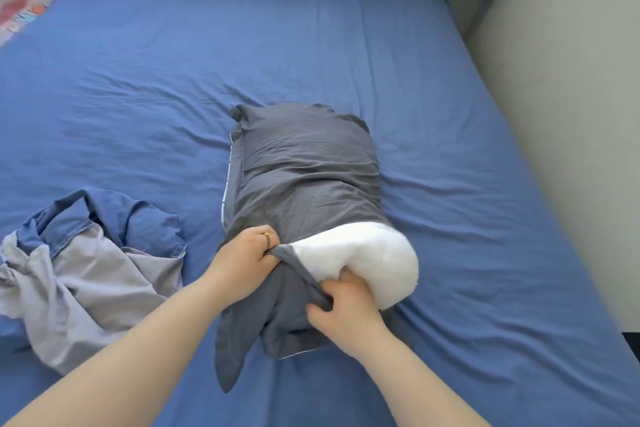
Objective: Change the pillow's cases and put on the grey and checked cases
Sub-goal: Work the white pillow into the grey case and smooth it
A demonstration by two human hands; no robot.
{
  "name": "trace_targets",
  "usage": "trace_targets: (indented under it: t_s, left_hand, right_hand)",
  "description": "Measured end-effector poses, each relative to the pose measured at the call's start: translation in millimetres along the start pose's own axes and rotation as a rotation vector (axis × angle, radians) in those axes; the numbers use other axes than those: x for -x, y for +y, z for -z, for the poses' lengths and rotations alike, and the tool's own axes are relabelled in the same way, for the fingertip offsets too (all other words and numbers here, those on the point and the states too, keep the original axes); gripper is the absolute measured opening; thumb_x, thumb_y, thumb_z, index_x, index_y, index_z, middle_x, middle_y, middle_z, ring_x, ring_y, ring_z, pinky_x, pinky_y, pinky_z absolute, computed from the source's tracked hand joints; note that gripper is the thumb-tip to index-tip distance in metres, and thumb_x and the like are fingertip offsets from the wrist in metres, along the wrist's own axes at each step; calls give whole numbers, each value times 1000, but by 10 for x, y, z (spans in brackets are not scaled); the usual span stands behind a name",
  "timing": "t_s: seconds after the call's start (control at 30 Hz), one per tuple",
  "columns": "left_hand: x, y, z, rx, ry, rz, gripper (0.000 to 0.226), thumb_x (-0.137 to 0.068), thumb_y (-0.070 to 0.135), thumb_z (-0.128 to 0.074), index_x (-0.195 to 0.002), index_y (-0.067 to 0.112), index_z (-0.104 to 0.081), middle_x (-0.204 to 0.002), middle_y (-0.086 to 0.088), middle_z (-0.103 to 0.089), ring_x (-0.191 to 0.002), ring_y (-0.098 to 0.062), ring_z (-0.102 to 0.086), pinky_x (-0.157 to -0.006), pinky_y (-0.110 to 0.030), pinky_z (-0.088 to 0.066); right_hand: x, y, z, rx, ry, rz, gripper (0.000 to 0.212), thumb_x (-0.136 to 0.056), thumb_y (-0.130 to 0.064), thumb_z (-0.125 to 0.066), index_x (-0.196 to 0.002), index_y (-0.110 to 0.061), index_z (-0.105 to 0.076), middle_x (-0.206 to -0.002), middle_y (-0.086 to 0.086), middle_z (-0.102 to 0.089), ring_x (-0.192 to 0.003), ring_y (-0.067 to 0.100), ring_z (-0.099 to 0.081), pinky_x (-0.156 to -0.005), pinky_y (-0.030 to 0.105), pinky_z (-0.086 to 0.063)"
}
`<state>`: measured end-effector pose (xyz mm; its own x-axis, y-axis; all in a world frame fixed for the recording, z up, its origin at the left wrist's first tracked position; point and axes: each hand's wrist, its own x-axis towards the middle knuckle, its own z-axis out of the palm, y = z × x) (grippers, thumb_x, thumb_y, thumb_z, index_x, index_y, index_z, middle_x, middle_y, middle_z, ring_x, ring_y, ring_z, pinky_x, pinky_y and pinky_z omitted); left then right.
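A white pillow (374, 260) lies in the middle of the bed, most of its length inside a dark grey case (304, 170). Only the pillow's near right end bulges out of the case's opening. My left hand (242, 253) grips the open hem of the grey case at the pillow's near left side. My right hand (343, 308) pinches the same hem lower down, with its fingers against the white pillow end. Loose grey fabric bunches below both hands. No checked case is in view.
A crumpled blue and pale lilac case (90, 253) lies on the bed to the left. The blue sheet (311, 45) covers the whole mattress. A wall runs along the right edge of the bed, and a patterned cloth (27, 0) sits at the far left corner.
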<state>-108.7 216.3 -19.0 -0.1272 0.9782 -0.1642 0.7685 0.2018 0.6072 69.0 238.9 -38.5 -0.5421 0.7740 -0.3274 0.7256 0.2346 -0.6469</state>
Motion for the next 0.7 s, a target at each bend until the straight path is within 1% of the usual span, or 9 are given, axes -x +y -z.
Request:
trace_targets:
  t_s: [0.1, 0.23, 0.27, 0.33, 0.37, 0.43, 0.57, 0.63, 0.7]
  left_hand:
    - [134, -180, -9, -63, -57, 74, 44, -86, 10, -51, -52, 25, -28, -66, 15, -40, -72, -18, -46, -73, -39, -43]
    - [190, -167, -9, -112, -215, 95, 36, -86, 15, -53, -57, 31, -38, -76, 17, -45, -81, -13, -50, -81, -30, -43]
    - [183, -129, 58, -132, -274, 76, 29, -83, 17, -55, -63, 34, -43, -82, 16, -48, -85, -11, -52, -84, -27, -44]
    - [146, -6, 191, -209, -335, 2, 14, -78, 23, -57, -85, 34, -53, -95, 18, -50, -93, -6, -52, -87, -22, -43]
    - [128, 98, 216, -220, -296, -87, 22, -76, 26, -57, -96, 33, -55, -101, 21, -49, -98, -3, -50, -88, -19, -41]
    - [43, 407, 130, -115, -179, -281, 39, -73, 30, -54, -113, 33, -55, -113, 27, -45, -107, 3, -43, -91, -13, -33]
    - [-209, 688, -460, -356, -306, -456, 46, -93, 31, -41, -138, 30, -33, -149, 12, -26, -136, -7, -19, -104, -15, -7]
    - [-300, 548, -650, -501, -358, -455, 44, -95, 30, -36, -138, 28, -34, -150, 9, -24, -138, -10, -19, -110, -20, -5]
    - [-303, 336, -711, -549, -415, -418, 39, -93, 25, -40, -131, 22, -44, -145, 7, -36, -133, -13, -28, -109, -20, -14]
  right_hand:
    - [75, 161, 45, 43, -301, -18, 42, -84, -28, -56, -53, -25, -28, -58, -11, -34, -54, 1, -31, -49, 15, -24]
    - [86, 222, -1, 193, -335, 71, 42, -92, -33, -46, -55, -20, -31, -61, -7, -40, -59, 10, -36, -50, 16, -24]
    - [84, 201, -9, 204, -346, 94, 38, -93, -34, -44, -60, -16, -41, -70, -1, -51, -69, 15, -43, -55, 20, -28]
    - [82, 178, -34, 217, -362, 114, 31, -95, -33, -40, -89, -9, -60, -105, 12, -62, -95, 25, -52, -71, 25, -32]
    - [83, 161, -50, 234, -370, 123, 34, -95, -32, -39, -103, -6, -60, -116, 14, -60, -106, 28, -51, -77, 27, -34]
    - [80, 116, -95, 269, -394, 160, 38, -97, -30, -37, -113, -3, -57, -123, 15, -57, -114, 31, -49, -86, 33, -38]
    - [96, 86, -92, 377, -393, 231, 40, -98, -28, -33, -115, 0, -54, -122, 19, -56, -113, 34, -48, -86, 36, -37]
    - [137, 181, -25, 429, -369, 287, 39, -95, -29, -39, -113, 1, -57, -118, 19, -58, -112, 33, -48, -88, 34, -38]
    - [199, 270, 105, 462, -263, 386, 31, -79, -39, -62, -80, -9, -71, -84, 9, -69, -90, 23, -60, -75, 26, -38]
